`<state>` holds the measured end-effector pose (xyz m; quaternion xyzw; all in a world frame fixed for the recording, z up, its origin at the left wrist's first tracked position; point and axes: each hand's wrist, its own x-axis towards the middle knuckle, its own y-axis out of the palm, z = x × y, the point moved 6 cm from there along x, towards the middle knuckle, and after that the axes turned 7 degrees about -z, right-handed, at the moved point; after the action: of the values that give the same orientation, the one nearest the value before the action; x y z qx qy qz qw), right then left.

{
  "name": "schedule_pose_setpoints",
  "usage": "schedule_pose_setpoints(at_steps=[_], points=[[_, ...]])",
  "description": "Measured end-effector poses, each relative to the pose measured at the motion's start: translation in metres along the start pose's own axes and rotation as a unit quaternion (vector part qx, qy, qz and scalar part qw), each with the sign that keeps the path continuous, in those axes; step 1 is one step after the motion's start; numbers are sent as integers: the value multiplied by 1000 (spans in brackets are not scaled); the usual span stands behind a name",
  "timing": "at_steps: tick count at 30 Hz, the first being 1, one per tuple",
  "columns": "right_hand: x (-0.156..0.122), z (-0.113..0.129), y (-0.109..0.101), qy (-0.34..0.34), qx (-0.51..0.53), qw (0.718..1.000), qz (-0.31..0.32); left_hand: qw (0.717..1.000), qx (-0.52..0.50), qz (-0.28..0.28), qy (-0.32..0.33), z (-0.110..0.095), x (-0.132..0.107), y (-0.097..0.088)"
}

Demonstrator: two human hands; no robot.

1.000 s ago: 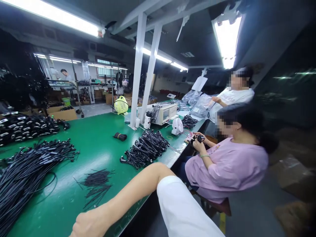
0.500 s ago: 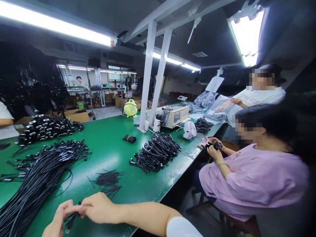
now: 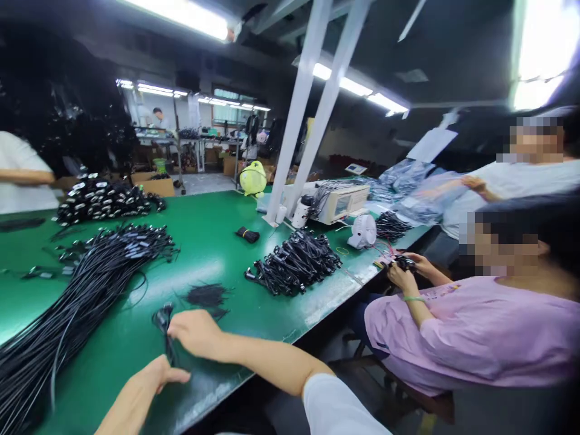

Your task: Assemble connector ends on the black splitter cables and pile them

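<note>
My right hand [image 3: 197, 333] is closed on a short bundled black cable [image 3: 164, 319] above the green table. The cable's connector end points away from me, and its lower part hangs down between my hands. Nearer to me is my left hand [image 3: 151, 377], its thumb stretched out to the right, close below the cable's lower end. Some blur hides whether its fingers touch the cable. Beyond my right hand lies a loose heap of short black ties [image 3: 206, 295]. Long black cables [image 3: 86, 296] spread over the table at my left.
A pile of bundled cables [image 3: 296, 263] lies mid-table, near a banded black bundle [image 3: 247, 234]. Behind stand a white fan [image 3: 362, 231], a cream instrument [image 3: 347, 204] and white posts [image 3: 301, 115]. At right, a co-worker in a pink shirt [image 3: 471, 332] handles a cable.
My hands have parted; the right has moved forward with the cable, and the left thumb has come away. The view has turned and tilted, shifting the table's contents.
</note>
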<state>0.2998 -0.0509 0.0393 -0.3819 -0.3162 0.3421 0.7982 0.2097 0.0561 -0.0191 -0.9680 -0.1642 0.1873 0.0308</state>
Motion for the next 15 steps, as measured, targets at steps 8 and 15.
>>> schedule_pose_setpoints(at_steps=[8,15], points=[[-13,21,-6,-11,153,988,15,975,-220,-14,-11,-13,-29,20],[-25,28,3,-147,86,985,10,939,-340,14,-44,-20,-41,24]])
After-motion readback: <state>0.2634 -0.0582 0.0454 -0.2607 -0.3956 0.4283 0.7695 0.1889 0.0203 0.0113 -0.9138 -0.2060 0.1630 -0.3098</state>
